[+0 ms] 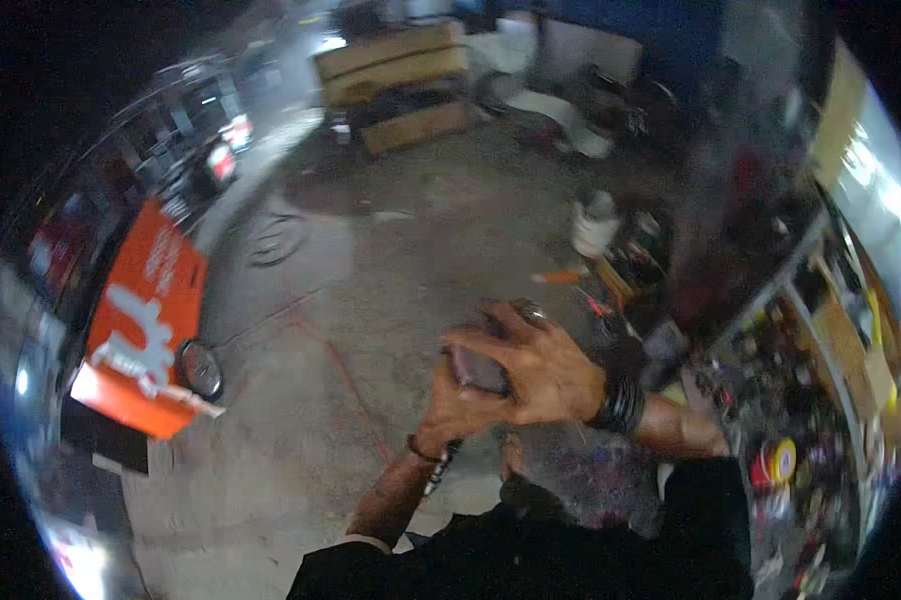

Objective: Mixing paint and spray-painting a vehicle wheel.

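Observation:
My left hand (453,405) and my right hand (555,370) come together in front of my body, both wrapped round a small, dark purplish-grey flat object (480,371). My right hand lies over it from the right with fingers curled, and my left hand grips it from below and left. The picture is blurred, so I cannot tell exactly what the object is. Dark bands circle both my wrists.
An orange cabinet (145,280) with a wheel (202,368) stands left. A red cord (345,375) crosses the concrete floor (390,250). Ahead are cardboard boxes (390,65) and a white bucket (592,232). A cluttered workbench (805,430) runs along the right.

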The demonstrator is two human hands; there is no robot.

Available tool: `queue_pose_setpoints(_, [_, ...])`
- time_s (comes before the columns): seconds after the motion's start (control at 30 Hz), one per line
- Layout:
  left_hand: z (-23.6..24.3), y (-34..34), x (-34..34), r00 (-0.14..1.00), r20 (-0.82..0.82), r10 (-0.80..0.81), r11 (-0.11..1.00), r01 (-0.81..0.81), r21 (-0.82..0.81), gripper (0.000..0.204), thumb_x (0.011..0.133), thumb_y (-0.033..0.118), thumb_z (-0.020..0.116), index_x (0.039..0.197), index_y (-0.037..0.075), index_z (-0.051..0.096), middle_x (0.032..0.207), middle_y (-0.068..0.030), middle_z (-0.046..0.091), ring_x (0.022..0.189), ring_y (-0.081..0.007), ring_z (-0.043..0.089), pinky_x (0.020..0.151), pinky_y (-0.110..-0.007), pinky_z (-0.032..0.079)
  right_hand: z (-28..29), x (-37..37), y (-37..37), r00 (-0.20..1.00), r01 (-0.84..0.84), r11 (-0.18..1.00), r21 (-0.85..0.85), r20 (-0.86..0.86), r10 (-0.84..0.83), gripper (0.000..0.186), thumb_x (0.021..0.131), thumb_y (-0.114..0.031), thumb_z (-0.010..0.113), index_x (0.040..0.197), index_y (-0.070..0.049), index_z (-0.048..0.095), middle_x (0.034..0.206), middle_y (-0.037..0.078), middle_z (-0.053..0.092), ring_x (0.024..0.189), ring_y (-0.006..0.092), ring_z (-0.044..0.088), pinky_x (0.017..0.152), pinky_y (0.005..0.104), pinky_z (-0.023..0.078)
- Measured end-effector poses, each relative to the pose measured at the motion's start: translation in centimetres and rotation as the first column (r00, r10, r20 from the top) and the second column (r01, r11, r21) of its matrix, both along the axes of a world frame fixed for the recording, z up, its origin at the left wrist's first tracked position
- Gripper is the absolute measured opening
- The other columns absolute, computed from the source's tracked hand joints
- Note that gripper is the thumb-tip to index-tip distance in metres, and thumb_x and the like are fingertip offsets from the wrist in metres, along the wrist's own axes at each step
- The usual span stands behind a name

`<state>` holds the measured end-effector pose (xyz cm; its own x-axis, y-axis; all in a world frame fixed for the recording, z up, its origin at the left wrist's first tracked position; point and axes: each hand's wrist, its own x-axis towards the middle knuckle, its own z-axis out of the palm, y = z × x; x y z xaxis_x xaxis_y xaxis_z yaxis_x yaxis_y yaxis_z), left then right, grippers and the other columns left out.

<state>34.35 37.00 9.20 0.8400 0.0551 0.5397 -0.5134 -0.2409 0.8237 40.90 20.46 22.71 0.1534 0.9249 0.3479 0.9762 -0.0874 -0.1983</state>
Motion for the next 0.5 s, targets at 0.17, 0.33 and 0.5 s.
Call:
queue_pose_setpoints(0.17, [0.9, 1.2, 8.4, 0.92, 0.116, 0.374, 0.855, -0.39, 0.342, 0.073, 0.079, 0.028, 0.087, 0.134, -0.001, 0.05, 0.12, -0.0186, 0.062, 0.115, -0.0335, 0.062, 0.091, -0.045, 0.055, -0.5, 5.4, 4.8, 0.884, 0.468, 0.831, 0.302, -0.165, -0.438, 0.056, 0.082, -0.038, 0.078, 0.13, -0.011, 0.066, 0.118, 0.022, 0.066, 0.108, 0.0414, 0.067, 0.094, 0.05, 0.053])
queue_pose_setpoints(0.33, [-4.8, 4.2, 15.0, 0.872, -0.209, 0.443, 0.889, -0.457, -0.024, 0.055, 0.093, 0.03, 0.073, 0.132, -0.001, 0.051, 0.113, -0.0147, 0.063, 0.098, -0.0296, 0.061, 0.088, -0.046, 0.052, -1.0, 13.1, 6.8, 0.923, 0.337, 0.859, 0.386, -0.315, -0.22, 0.057, 0.086, -0.041, 0.075, 0.129, -0.005, 0.064, 0.12, 0.021, 0.067, 0.11, 0.0419, 0.066, 0.095, 0.0494, 0.052])
queue_pose_setpoints(0.5, [1.8, 9.9, 18.8, 0.9, 0.037, 0.434, 0.879, -0.432, 0.199, 0.053, 0.086, 0.018, 0.08, 0.128, -0.001, 0.054, 0.124, -0.014, 0.064, 0.11, -0.0261, 0.062, 0.099, -0.042, 0.05, -8.7, 19.8, 9.4, 0.843, 0.461, 0.677, 0.573, -0.52, -0.134, 0.083, 0.09, -0.048, 0.074, 0.152, -0.004, 0.041, 0.154, 0.025, 0.042, 0.13, 0.0433, 0.054, 0.103, 0.0528, 0.049])
